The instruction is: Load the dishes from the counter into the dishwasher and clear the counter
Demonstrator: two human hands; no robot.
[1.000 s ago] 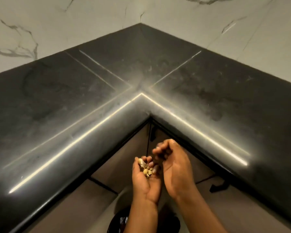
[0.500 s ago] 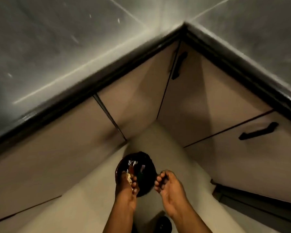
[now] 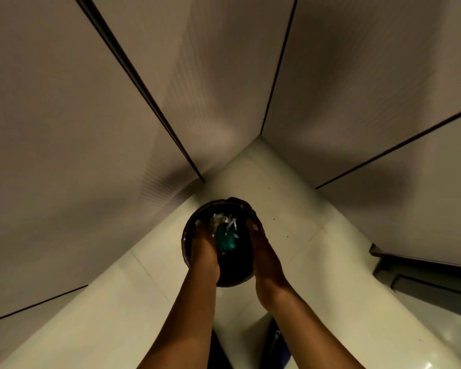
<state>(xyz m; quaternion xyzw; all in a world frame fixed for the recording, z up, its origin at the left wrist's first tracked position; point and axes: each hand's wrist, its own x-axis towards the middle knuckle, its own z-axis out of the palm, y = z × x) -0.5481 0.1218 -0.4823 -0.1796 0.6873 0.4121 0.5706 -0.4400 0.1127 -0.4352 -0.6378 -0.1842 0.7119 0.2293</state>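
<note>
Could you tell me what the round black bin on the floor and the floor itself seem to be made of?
The round black bin looks lined with a glossy black plastic bag, judging by its crinkled, shiny rim; the bin's own material is hidden. The pale cream floor looks like glazed tile: faint grout lines and soft reflections.

Bin [image 3: 240, 278] — in floor [image 3: 91, 328] corner
</note>
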